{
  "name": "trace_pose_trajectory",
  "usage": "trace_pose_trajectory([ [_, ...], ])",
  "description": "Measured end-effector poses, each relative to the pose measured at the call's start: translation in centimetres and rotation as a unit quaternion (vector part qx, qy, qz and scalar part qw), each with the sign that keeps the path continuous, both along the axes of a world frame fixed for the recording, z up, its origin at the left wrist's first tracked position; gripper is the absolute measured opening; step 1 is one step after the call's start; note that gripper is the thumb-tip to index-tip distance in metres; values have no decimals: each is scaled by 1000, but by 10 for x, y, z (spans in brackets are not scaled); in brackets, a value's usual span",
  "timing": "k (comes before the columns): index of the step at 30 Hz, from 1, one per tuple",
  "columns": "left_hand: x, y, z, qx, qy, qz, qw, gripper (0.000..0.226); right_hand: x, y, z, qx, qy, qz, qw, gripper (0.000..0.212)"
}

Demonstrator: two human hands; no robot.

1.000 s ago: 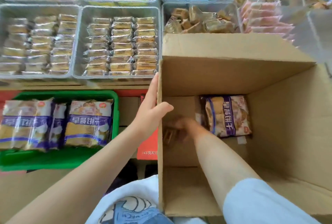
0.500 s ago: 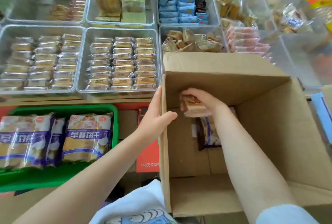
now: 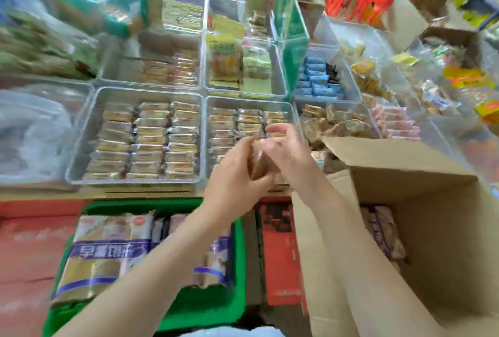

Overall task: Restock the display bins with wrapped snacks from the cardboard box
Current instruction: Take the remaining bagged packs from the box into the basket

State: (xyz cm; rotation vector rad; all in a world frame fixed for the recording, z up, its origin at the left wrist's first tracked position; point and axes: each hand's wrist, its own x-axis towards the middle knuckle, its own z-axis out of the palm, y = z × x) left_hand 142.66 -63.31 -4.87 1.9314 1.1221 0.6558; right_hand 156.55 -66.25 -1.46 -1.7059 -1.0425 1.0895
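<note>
Brown wrapped snacks (image 3: 259, 161) held in both hands over the clear display bin (image 3: 293, 117).
Motion blur hides the wrapper print and count. That bin holds rows of small wrapped bars. Cardboard box (image 3: 432, 215), lower right, still shows purple-striped packs; its near edge is cut off. Left hand (image 3: 237, 177) curls round the bundle from below, right hand (image 3: 286, 147) pinches it from above.

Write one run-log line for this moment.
stage: carry | left hand: holds snacks | right hand: holds snacks | over: clear bin
</note>
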Motion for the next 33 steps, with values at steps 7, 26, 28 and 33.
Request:
trace_pose_trajectory([
  [7, -154, 102, -49, -248, -150, 206, 935, 33, -151, 86, -49, -110, -25, 197, 974, 37],
  [26, -220, 320, -179, 113, 383, -27, 916, 63, -187, 327, -137, 8, -225, 56, 973, 37],
  [28, -216, 333, -180, 131, 390, -31, 911, 64, -193, 347, -148, 29, -238, 70, 968, 34],
  [33, -209, 357, -179, 145, 405, -33, 902, 61, -206, 370, -174, 39, -260, 91, 960, 30],
])
